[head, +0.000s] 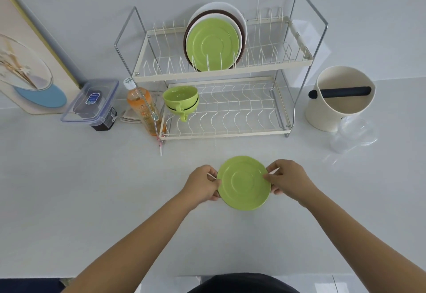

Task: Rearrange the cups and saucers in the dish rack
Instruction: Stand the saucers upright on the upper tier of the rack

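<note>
I hold a green saucer (pixel 244 183) over the white counter, in front of the two-tier dish rack (pixel 221 75). My left hand (pixel 204 183) grips its left rim and my right hand (pixel 287 181) pinches its right rim. On the rack's upper tier a second green saucer (pixel 212 45) stands upright in front of a white plate, a brown plate and another white plate. Two stacked green cups (pixel 181 100) sit at the left end of the lower tier, handles toward me.
Left of the rack stand an orange liquid bottle (pixel 143 108), a clear lidded container (pixel 92 103) and a framed picture (pixel 27 62). To the right are a cream bin with a black bar (pixel 338 96) and a clear plastic cup (pixel 352 133).
</note>
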